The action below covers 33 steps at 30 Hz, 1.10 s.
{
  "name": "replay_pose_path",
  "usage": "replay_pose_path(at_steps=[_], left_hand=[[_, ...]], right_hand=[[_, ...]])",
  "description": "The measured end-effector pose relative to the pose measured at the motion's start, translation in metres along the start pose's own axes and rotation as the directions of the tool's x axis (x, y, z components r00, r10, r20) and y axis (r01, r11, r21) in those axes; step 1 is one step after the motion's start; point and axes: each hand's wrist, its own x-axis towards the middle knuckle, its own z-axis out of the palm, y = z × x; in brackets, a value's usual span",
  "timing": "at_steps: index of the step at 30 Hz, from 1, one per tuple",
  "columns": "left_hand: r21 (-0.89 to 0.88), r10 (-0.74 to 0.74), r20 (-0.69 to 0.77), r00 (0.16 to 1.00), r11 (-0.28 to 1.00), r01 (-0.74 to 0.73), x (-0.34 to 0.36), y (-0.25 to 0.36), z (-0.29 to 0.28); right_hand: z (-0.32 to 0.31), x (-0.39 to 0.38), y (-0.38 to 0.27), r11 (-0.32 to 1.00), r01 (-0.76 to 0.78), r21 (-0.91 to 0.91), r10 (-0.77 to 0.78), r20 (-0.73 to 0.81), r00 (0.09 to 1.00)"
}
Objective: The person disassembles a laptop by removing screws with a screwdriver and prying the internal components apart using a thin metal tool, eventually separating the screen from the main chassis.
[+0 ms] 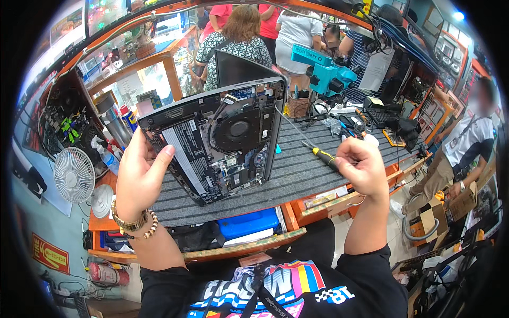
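Note:
A laptop [233, 135] stands tilted up on the grey ribbed mat [297, 175], its bottom cover off. The bare insides face me: a long battery [183, 156], a round black fan [237, 130] and circuit boards. Behind it part of the dark screen [241, 71] shows, opened away from the base. My left hand [143, 172] grips the laptop's left edge, thumb on the near side; its other fingers are mostly hidden. To the right, my right hand [363, 164] is closed around the end of a black-and-yellow screwdriver [323, 156], whose shaft points up and left.
A teal clamp-like stand [323, 71], cables and small tools crowd the back right. At left are a white fan [74, 175] and spray bottle [106, 156]. Open drawers [328, 206] jut out below the mat. Several people stand beyond the bench; another person [461, 143] is at right.

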Motion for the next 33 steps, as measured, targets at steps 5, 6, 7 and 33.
replay_pose_path(at_steps=[5, 6, 7, 33], left_hand=[[0.01, 0.024, -0.01, 1.0, 1.0, -0.024, -0.001, -0.003, 0.001], [0.011, 0.043, -0.014, 0.999, 0.999, -0.043, -0.001, -0.004, 0.001], [0.008, 0.05, -0.011, 0.999, 0.999, -0.05, -0.001, -0.004, 0.001], [-0.086, -0.005, 0.014, 1.0, 0.996, 0.006, -0.001, -0.008, 0.001]], right_hand=[[-0.014, 0.0, 0.001, 0.993, 0.042, 0.111, -0.014, -0.235, 0.972], [-0.014, 0.001, 0.004, 0.993, 0.072, 0.088, -0.045, -0.28, 0.959], [-0.015, 0.003, 0.006, 0.99, 0.068, 0.127, -0.028, -0.296, 0.955], [0.023, 0.055, -0.008, 0.985, -0.083, 0.151, 0.092, -0.053, 0.994]])
